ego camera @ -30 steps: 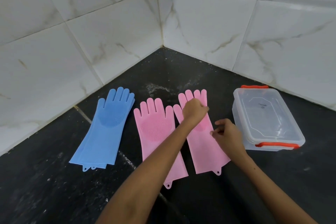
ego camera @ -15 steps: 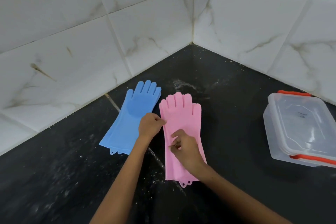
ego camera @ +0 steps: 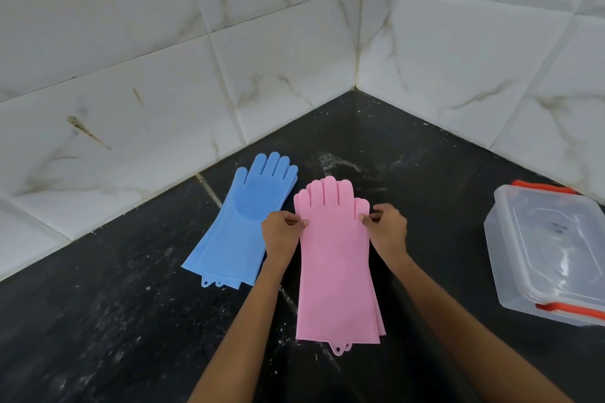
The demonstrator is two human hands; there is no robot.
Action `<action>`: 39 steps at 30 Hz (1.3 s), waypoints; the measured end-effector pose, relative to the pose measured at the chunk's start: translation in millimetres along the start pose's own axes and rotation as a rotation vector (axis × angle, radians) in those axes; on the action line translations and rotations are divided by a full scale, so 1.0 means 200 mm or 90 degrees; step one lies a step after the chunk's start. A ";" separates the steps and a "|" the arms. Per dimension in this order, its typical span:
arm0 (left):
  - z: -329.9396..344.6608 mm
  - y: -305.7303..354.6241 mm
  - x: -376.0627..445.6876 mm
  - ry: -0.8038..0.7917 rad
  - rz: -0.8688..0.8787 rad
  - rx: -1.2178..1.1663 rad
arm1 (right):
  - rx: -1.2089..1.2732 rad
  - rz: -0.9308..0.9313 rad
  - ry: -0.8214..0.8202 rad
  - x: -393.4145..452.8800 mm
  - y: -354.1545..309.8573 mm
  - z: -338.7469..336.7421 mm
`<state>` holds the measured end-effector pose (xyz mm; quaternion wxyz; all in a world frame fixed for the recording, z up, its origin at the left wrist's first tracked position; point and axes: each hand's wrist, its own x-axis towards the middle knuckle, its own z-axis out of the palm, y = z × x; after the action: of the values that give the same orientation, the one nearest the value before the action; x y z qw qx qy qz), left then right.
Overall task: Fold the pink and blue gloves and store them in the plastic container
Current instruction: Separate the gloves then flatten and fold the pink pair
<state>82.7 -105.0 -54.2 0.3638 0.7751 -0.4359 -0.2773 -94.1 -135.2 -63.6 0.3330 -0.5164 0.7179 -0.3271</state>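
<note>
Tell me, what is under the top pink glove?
A second pink glove lies under the top pink glove; only its right edge and tab show, and the rest is covered.

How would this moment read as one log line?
left hand: pinching stacked pink rubber gloves | right hand: pinching opposite edge | blue rubber gloves: flat | lidded clear plastic container: closed

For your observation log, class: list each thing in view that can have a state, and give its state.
Pink gloves: stacked flat, unfolded, pinched at both edges.
Blue gloves: stacked flat, unfolded, untouched.
Container: lid on, gloves not inside.
Left hand: gripping the pink gloves' left edge.
Right hand: gripping their right edge.
</note>
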 end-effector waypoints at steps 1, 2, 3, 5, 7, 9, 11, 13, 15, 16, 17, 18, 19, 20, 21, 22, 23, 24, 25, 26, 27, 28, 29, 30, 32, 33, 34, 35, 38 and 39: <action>0.00 0.01 0.00 -0.003 -0.007 -0.007 | 0.007 0.011 0.004 0.02 0.00 0.00; 0.01 0.01 0.00 -0.005 -0.013 -0.013 | 0.012 0.013 0.004 0.04 0.00 0.00; 0.01 0.01 0.00 -0.003 -0.017 -0.022 | 0.016 0.006 0.001 0.05 -0.01 0.00; 0.00 0.00 -0.01 0.014 -0.013 -0.053 | 0.020 -0.028 0.005 0.06 -0.02 0.00; 0.00 0.00 -0.01 0.043 0.002 -0.084 | 0.033 -0.074 0.032 0.06 -0.05 0.00; 0.00 0.00 -0.01 0.053 -0.007 -0.111 | 0.030 -0.108 0.059 0.08 -0.08 0.00; 0.00 0.00 0.00 0.025 -0.050 -0.121 | -0.017 -0.100 0.038 0.10 -0.08 0.01; -0.01 -0.01 0.00 0.009 -0.074 -0.103 | -0.075 -0.068 -0.013 0.10 -0.06 0.02; -0.03 -0.01 0.00 0.005 -0.062 -0.081 | -0.093 -0.060 -0.034 0.08 -0.03 0.01; -0.03 -0.01 -0.01 -0.001 -0.052 -0.070 | -0.094 -0.064 -0.035 0.07 -0.01 0.00; -0.03 -0.01 -0.01 -0.010 -0.044 -0.058 | -0.096 -0.072 -0.040 0.04 0.01 -0.01; -0.03 -0.01 -0.03 -0.021 -0.039 -0.047 | -0.097 -0.080 -0.050 0.01 0.03 -0.03; -0.03 -0.02 -0.05 -0.031 -0.036 -0.037 | -0.093 -0.084 -0.063 -0.02 0.06 -0.04; -0.04 -0.03 -0.07 -0.036 -0.036 -0.030 | -0.089 -0.083 -0.076 -0.05 0.07 -0.05; -0.04 -0.04 -0.10 -0.039 -0.036 -0.025 | -0.085 -0.080 -0.090 -0.09 0.09 -0.07; -0.04 -0.05 -0.12 -0.040 -0.033 -0.024 | -0.083 -0.078 -0.104 -0.12 0.11 -0.08; -0.05 -0.06 -0.14 -0.041 -0.029 -0.024 | -0.081 -0.074 -0.118 -0.16 0.13 -0.09; -0.05 -0.07 -0.16 -0.043 -0.027 -0.024 | -0.079 -0.067 -0.131 -0.19 0.14 -0.10; -0.06 -0.08 -0.18 -0.047 -0.027 -0.026 | -0.077 -0.058 -0.140 -0.21 0.15 -0.11; -0.06 -0.08 -0.20 -0.051 -0.026 -0.026 | -0.076 -0.050 -0.144 -0.24 0.16 -0.12; -0.06 -0.08 -0.21 -0.055 -0.027 -0.026 | -0.074 -0.044 -0.146 -0.25 0.17 -0.13; -0.06 -0.08 -0.22 -0.058 -0.030 -0.026 | -0.075 -0.043 -0.146 -0.27 0.18 -0.13; -0.07 -0.08 -0.22 -0.061 -0.034 -0.028 | -0.075 -0.045 -0.147 -0.28 0.18 -0.14; -0.08 -0.09 -0.22 -0.066 -0.037 -0.028 | -0.074 -0.047 -0.149 -0.28 0.18 -0.14; -0.09 -0.10 -0.21 -0.075 -0.040 -0.026 | -0.067 -0.050 -0.155 -0.30 0.19 -0.14; -0.10 -0.10 -0.20 -0.077 -0.036 -0.021 | -0.065 -0.052 -0.159 -0.31 0.19 -0.14; -0.09 -0.11 -0.20 -0.077 -0.028 -0.009 | -0.064 -0.054 -0.161 -0.31 0.19 -0.14; -0.09 -0.11 -0.20 -0.076 -0.018 0.006 | -0.067 -0.056 -0.161 -0.32 0.19 -0.13; -0.06 -0.11 -0.22 -0.072 0.009 0.023 | -0.092 -0.064 -0.145 -0.32 0.20 -0.14; -0.06 -0.11 -0.22 -0.072 0.013 0.022 | -0.103 -0.070 -0.139 -0.32 0.21 -0.14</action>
<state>80.3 -54.5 -60.0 0.3283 0.7597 -0.4684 -0.3093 -123.6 -59.0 -72.4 0.3480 -0.6128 0.6719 -0.2279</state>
